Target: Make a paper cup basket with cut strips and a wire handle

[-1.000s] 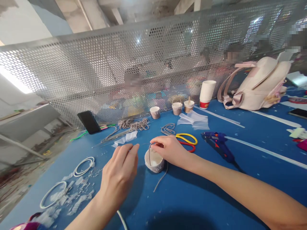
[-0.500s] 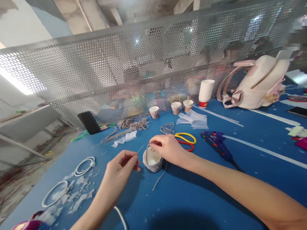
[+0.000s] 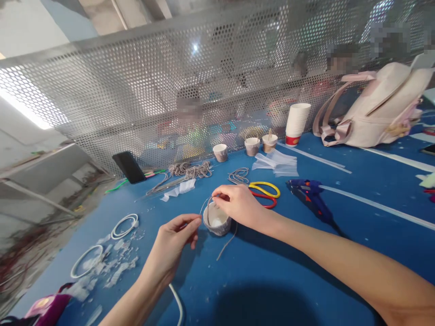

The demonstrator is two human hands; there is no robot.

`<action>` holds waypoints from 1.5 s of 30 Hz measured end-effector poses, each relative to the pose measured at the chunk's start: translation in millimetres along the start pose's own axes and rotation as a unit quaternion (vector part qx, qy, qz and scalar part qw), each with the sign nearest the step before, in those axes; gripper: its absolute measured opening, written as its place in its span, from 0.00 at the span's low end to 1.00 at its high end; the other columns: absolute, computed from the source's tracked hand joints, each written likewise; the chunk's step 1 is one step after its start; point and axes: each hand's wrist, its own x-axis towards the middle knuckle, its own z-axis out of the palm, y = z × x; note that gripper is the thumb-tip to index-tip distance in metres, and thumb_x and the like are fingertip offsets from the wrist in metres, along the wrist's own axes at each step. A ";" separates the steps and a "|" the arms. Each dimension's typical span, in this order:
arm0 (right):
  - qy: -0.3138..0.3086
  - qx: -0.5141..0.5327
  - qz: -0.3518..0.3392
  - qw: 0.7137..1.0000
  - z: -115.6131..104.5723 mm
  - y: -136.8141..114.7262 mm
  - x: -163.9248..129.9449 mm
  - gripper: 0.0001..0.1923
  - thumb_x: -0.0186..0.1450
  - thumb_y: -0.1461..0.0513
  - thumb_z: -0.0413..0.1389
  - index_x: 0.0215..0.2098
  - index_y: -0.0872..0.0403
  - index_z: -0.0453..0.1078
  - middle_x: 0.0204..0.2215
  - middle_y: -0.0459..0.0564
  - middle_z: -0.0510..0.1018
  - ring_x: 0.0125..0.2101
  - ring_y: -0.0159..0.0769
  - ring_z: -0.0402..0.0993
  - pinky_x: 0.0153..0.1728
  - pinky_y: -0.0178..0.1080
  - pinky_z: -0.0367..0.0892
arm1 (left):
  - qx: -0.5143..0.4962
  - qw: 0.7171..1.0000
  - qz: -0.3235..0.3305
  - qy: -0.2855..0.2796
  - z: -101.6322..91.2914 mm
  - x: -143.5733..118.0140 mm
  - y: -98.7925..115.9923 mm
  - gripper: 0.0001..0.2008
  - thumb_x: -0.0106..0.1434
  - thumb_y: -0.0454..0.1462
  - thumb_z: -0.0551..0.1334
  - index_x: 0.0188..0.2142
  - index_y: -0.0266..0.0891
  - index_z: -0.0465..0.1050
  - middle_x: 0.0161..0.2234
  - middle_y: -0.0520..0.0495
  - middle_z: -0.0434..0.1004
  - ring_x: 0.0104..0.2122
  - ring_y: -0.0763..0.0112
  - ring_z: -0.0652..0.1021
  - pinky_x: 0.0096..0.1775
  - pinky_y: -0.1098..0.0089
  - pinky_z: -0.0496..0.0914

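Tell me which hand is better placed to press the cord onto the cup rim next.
Probably the right hand: it rests on the small cup rim, pinching the cord. The left hand is beside the cup, apart.

A blue tabletop (image 3: 306,253) carries a small wrapped cup (image 3: 217,220), scissors (image 3: 265,194) and a blue glue gun (image 3: 311,195). Farther back lie cord coils (image 3: 190,170), a phone (image 3: 129,167), stacked paper cups (image 3: 296,123) and a backpack (image 3: 377,113); white rings (image 3: 123,226) lie at left.
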 end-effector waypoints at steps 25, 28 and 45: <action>-0.016 0.010 0.045 0.999 -3.6 -13.0 -13.7 0.06 0.59 0.69 0.56 0.29 0.53 0.72 0.22 0.44 0.77 0.24 0.31 0.73 0.26 0.33 0.63 | 0.050 0.998 0.014 -0.031 -5.8 9.8 -3.8 0.09 0.50 0.40 0.69 0.29 0.38 0.78 0.26 0.49 0.79 0.26 0.68 0.77 0.34 0.68 0.72; -0.019 0.009 0.041 0.999 -4.1 -15.8 -16.4 0.06 0.59 0.70 0.56 0.28 0.53 0.72 0.23 0.44 0.77 0.24 0.30 0.72 0.26 0.32 0.63 | 0.079 0.996 0.020 -0.025 -8.1 7.3 -6.5 0.07 0.51 0.39 0.68 0.29 0.39 0.78 0.25 0.50 0.79 0.27 0.69 0.77 0.35 0.70 0.71; -0.023 0.035 0.055 0.998 -6.9 -20.8 -23.4 0.06 0.59 0.70 0.55 0.28 0.54 0.69 0.23 0.45 0.78 0.23 0.30 0.73 0.23 0.30 0.62 | 0.120 0.991 0.059 -0.005 -11.6 -2.4 -25.6 0.05 0.53 0.37 0.66 0.32 0.45 0.80 0.26 0.54 0.76 0.25 0.73 0.72 0.32 0.73 0.67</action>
